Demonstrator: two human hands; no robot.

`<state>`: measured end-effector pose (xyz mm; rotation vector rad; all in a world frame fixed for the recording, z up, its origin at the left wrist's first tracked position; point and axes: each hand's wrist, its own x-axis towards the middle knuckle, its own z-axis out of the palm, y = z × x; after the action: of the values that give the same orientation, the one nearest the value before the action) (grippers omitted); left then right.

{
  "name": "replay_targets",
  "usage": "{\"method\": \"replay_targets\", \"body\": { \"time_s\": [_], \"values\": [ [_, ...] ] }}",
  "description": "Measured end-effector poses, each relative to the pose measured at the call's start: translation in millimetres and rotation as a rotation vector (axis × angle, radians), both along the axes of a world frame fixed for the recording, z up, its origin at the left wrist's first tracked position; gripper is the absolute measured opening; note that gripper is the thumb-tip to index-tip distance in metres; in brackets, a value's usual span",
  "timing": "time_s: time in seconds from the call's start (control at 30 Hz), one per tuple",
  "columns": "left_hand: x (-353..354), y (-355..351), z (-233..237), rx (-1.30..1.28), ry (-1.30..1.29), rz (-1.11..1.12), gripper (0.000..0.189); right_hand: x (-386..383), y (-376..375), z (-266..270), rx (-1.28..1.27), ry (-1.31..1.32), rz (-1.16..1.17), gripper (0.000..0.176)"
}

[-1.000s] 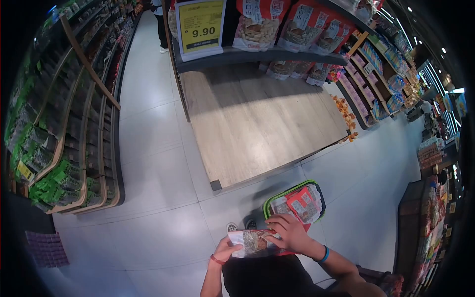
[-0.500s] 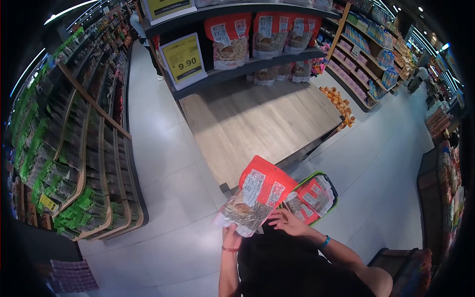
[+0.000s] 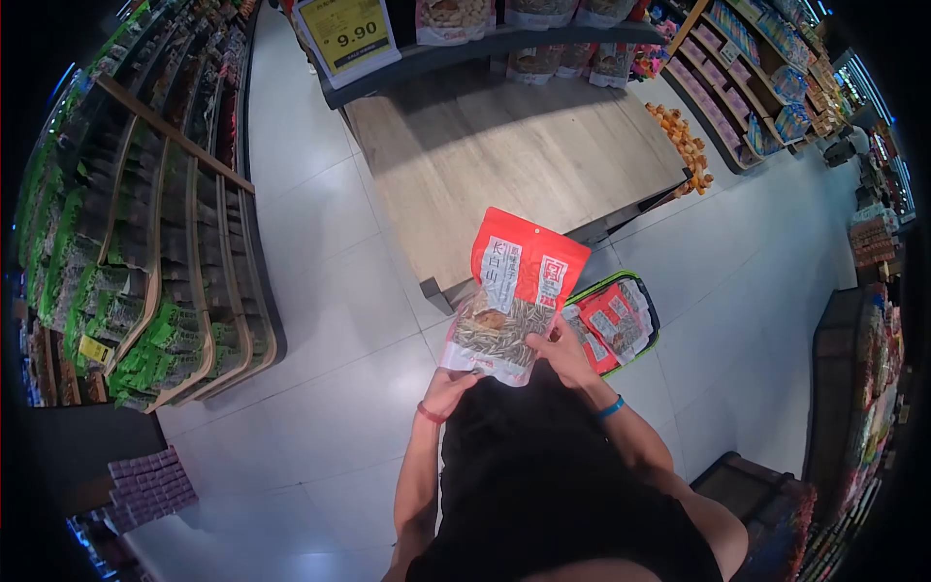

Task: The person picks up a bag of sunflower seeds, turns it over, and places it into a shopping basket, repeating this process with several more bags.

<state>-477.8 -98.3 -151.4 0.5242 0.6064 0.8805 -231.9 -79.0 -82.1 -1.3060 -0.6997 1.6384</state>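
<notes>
A red pouch of seeds with a clear lower half is held upright in front of me, its printed side toward the camera. My left hand grips its lower left corner, fingers closed on the edge. On its lower right edge, my right hand pinches it with the thumb over the front. Just right of the pouch, a green-rimmed basket holds similar red pouches.
A wooden display table stands ahead, with a shelf of pouches and a yellow price sign above. Curved racks of green packets line the left. Oranges-coloured items lie beyond the table's right end. More shelving stands right.
The view has tilted downward. My right hand, formerly apart with spread fingers, now grips the pouch's right edge. The pouch is more upright and faces me more squarely.
</notes>
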Motion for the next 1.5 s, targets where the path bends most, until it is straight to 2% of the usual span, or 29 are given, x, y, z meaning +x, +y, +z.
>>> {"method": "replay_targets", "body": {
  "time_s": [0.03,0.13,0.23,0.37,0.43,0.47,0.5,0.53,0.57,0.6,0.67,0.77,0.83,1.0,1.07,1.1,1.17,1.2,1.23,1.3,1.33,1.4,1.43,1.47,1.5],
  "values": [
    [-3,1,0,-0.016,0.004,0.008,0.066,2,0,-4,-0.016,0.004,0.008,0.048],
    [-1,19,4,0.058,0.431,-0.103,0.047,12,19,-16,0.058,-0.120,0.052,0.053],
    [1,44,12,0.146,0.554,-0.178,0.046,12,42,-14,0.106,-0.103,0.084,0.050],
    [5,69,15,0.089,0.557,-0.116,0.044,26,86,-45,0.214,-0.078,0.166,0.049],
    [13,84,4,0.170,0.687,-0.050,0.046,35,106,-57,0.207,-0.247,0.318,0.051],
    [16,95,-2,0.174,0.689,-0.049,0.046,37,116,-63,0.298,-0.294,0.331,0.059],
    [18,105,-4,0.241,0.820,-0.093,0.052,37,125,-56,0.301,-0.294,0.333,0.059],
    [22,115,-6,0.308,0.951,-0.134,0.058,38,135,-48,0.351,-0.402,0.357,0.062],
    [25,124,-9,0.310,0.952,-0.125,0.058,39,146,-41,0.402,-0.510,0.381,0.065],
    [30,132,-8,0.293,0.991,-0.059,0.056,40,155,-38,0.356,-0.415,0.380,0.069],
    [37,151,-13,0.280,1.034,0.023,0.055,43,175,-45,0.401,-0.414,0.368,0.068],
    [42,178,-42,0.354,1.103,0.134,0.044,50,209,-51,0.451,-0.484,0.407,0.066],
    [48,198,-42,0.305,1.285,0.153,0.033,53,230,-54,0.466,-0.556,0.470,0.064],
    [58,240,-39,0.209,1.258,0.319,0.035,48,281,-71,0.647,-0.669,0.435,0.054],
    [55,255,-52,0.355,1.161,0.462,0.037,41,301,-77,0.710,-0.627,0.450,0.053],
    [52,260,-56,0.334,1.162,0.475,0.037,38,309,-78,0.766,-0.587,0.442,0.052],
    [45,273,-65,0.289,1.131,0.366,0.038,34,318,-80,0.743,-0.602,0.486,0.052],
    [43,277,-78,0.317,1.220,0.377,0.040,32,323,-81,0.724,-0.621,0.505,0.053],
    [43,282,-65,0.306,1.223,0.384,0.040,31,329,-85,0.723,-0.616,0.518,0.053],
    [44,283,-43,0.169,1.006,0.394,0.041,30,336,-97,0.654,-0.559,0.543,0.053],
    [41,284,-60,0.213,0.974,0.404,0.041,30,338,-103,0.646,-0.556,0.553,0.053],
    [37,285,-60,0.172,0.956,0.375,0.040,30,344,-114,0.619,-0.426,0.557,0.055],
    [37,290,-47,0.147,0.937,0.347,0.038,29,347,-105,0.614,-0.424,0.562,0.055],
    [35,293,-34,0.147,0.892,0.264,0.051,29,353,-95,0.517,-0.358,0.585,0.052],
    [34,299,-25,0.143,0.891,0.268,0.051,27,361,-84,0.420,-0.293,0.607,0.050]
  ]
}}
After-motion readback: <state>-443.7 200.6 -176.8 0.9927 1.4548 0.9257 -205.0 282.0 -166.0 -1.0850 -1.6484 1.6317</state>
